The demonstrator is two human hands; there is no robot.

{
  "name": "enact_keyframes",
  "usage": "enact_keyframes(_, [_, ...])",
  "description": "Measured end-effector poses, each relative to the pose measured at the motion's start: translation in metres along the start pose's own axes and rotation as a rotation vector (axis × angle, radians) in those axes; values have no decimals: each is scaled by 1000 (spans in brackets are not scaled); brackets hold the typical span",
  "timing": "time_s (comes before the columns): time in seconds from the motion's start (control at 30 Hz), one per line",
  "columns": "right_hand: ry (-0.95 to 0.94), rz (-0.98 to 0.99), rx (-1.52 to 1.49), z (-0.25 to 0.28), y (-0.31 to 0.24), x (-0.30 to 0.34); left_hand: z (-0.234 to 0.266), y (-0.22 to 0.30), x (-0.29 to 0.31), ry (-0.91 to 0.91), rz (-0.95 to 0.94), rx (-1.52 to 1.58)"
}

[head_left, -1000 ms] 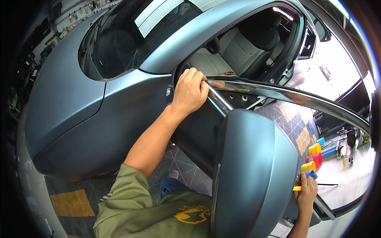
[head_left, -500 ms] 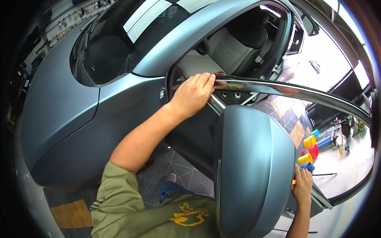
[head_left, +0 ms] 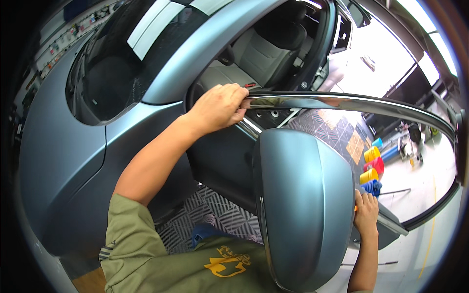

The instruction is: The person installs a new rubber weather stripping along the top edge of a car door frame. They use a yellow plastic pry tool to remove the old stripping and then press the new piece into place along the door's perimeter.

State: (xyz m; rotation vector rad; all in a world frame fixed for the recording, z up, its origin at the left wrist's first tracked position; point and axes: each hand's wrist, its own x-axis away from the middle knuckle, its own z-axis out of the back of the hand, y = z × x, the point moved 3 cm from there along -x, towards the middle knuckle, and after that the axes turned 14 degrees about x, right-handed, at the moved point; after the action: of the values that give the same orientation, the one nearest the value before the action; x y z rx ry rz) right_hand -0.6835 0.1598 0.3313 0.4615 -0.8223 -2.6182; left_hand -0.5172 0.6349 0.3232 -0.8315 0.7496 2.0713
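At the front end of the open car door's window frame (head_left: 351,101), my left hand (head_left: 220,106) is closed over the dark and chrome trim. The blue-grey side mirror (head_left: 300,205) stands large between my arms, its painted shell facing me. Beyond the mirror's right edge, my right hand (head_left: 367,212) is closed, with a small orange thing (head_left: 355,208) showing at its fingers. The mirror hides most of that thing, so its kind cannot be made out.
The matte blue-grey car body (head_left: 58,161) and windshield (head_left: 112,73) fill the left. Inside is a grey seat (head_left: 256,51). Yellow (head_left: 370,176), red (head_left: 373,166) and blue (head_left: 372,187) buckets stand on the floor at right. Grid tiles (head_left: 205,195) lie underfoot.
The car body, mirror and buckets sit farther left in view. My right hand is slightly higher along the mirror's edge. My left hand keeps its grip on the window frame.
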Motion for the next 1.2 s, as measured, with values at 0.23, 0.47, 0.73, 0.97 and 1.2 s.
enact_keyframes(0.23, [-106,-85,48,2,-14,3,12,-21,36,153,350,271])
enact_keyframes(0.47, [-36,-130,-26,-4,-18,9,-7,-1,51,344,322,206])
enact_keyframes(0.73, [-62,-126,77,3,-10,0,-5,-9,53,359,308,219])
enact_keyframes(0.97, [-123,-205,-8,20,-22,3,-30,-12,58,332,292,154])
enact_keyframes(1.2, [-96,-162,0,1,-24,-12,-28,-15,97,322,368,46])
